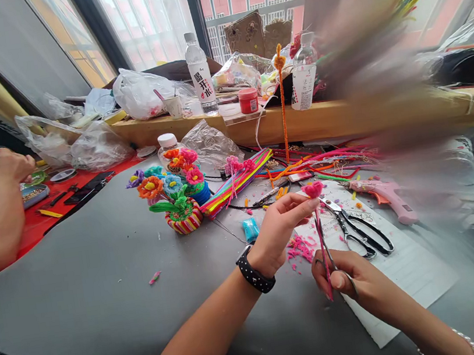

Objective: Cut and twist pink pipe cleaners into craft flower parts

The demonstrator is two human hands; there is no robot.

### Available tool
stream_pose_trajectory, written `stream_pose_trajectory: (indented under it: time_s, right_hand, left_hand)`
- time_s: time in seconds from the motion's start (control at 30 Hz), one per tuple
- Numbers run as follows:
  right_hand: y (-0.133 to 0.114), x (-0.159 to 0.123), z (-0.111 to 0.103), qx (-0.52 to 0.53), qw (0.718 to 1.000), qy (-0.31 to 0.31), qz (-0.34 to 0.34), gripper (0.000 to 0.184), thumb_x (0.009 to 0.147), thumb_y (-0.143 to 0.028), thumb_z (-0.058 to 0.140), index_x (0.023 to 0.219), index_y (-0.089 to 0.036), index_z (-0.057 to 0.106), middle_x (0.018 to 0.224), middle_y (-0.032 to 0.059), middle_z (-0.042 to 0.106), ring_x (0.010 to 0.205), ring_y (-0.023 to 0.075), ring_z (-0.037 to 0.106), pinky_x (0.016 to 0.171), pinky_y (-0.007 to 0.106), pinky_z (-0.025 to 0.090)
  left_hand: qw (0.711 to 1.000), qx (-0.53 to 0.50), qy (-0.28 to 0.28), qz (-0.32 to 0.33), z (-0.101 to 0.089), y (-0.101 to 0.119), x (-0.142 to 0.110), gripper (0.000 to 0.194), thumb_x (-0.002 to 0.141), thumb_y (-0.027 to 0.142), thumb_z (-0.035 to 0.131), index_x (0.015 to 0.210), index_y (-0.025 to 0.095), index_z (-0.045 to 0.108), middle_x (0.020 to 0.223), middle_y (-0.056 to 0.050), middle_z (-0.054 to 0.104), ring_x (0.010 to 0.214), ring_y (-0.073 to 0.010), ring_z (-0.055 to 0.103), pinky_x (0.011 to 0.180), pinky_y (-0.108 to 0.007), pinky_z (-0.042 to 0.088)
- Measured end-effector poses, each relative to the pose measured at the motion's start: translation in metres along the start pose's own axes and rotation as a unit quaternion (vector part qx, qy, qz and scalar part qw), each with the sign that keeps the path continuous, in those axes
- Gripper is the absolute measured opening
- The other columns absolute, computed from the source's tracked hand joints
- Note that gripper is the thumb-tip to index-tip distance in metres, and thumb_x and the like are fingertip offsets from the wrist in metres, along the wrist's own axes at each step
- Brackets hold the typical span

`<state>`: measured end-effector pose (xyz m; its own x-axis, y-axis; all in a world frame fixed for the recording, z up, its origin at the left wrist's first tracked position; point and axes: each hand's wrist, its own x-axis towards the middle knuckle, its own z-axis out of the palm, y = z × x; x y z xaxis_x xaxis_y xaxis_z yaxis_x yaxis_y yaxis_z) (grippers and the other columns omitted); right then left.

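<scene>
Bright pink fuzzy flower on a thin pink stem point(313, 190) is held upright above the table point(141, 308), its head just over the left fingertips. The left hand's point(285, 226) grip pinches the stem right under the petals between thumb and fingers, hiding that spot. The right hand's point(349, 270) grip is curled through the handle loops of slim dark metal scissors point(326, 244), partly covered by the fingers. Their blades point up alongside the stem; whether they touch it, I cannot tell.

Behind the hands, loose pink fuzzy trimmings point(302, 247) lie beside a white sheet of paper point(404, 280), partly hidden by the right forearm. Larger black-handled scissors point(343, 217) rest on it, near a pale pink glue gun point(387, 197). Left of these stand a small striped pot of multicoloured fuzzy flowers point(184, 217) and, behind it, a white-capped clear bottle point(166, 141), mostly covered by blooms.

At the far left, another person's hands point(8, 165) are cut off from their body by the edge. A large grey-tan blur smears the right side; what it is cannot be made out.
</scene>
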<state>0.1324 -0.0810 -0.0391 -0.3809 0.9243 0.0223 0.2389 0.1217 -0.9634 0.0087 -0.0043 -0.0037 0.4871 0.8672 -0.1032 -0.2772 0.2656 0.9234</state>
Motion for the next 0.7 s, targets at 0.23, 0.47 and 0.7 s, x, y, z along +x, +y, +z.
stream_pose_trajectory:
  time_s: [0.23, 0.47, 0.7]
  right_hand:
    - [0.0033, 0.0015, 0.0012, -0.002, 0.999, 0.022, 0.025, 0.058, 0.068, -0.071, 0.033, 0.048, -0.017, 0.042, 0.051, -0.0011, 0.042, 0.050, 0.0128, 0.038, 0.050, 0.025, 0.030]
    - [0.0032, 0.0013, 0.0020, 0.002, 0.998, 0.035, 0.046, 0.059, 0.066, -0.072, 0.036, 0.043, -0.017, 0.042, 0.045, -0.0008, 0.042, 0.045, 0.0119, 0.038, 0.047, 0.025, 0.029]
    - [0.0034, -0.0006, -0.0024, -0.019, 0.996, 0.073, 0.054, 0.060, 0.070, -0.068, 0.036, 0.040, -0.017, 0.046, 0.043, 0.0003, 0.045, 0.044, 0.0126, 0.043, 0.047, 0.025, 0.033]
  left_hand:
    - [1.000, -0.013, 0.007, 0.006, -0.0003, -0.0005, 0.0004, 0.020, 0.063, 0.030, 0.064, 0.062, 0.016, 0.050, 0.069, 0.002, 0.047, 0.065, -0.0075, 0.042, 0.068, -0.023, 0.034]
    - [1.000, -0.015, 0.020, 0.012, -0.0010, -0.0027, 0.0008, 0.020, 0.063, 0.031, 0.063, 0.063, 0.016, 0.050, 0.069, 0.002, 0.046, 0.065, -0.0076, 0.041, 0.068, -0.022, 0.034]
    - [1.000, -0.016, 0.017, 0.015, -0.0010, -0.0008, 0.0004, 0.021, 0.063, 0.031, 0.064, 0.063, 0.016, 0.049, 0.069, 0.002, 0.046, 0.064, -0.0071, 0.040, 0.067, -0.022, 0.034]
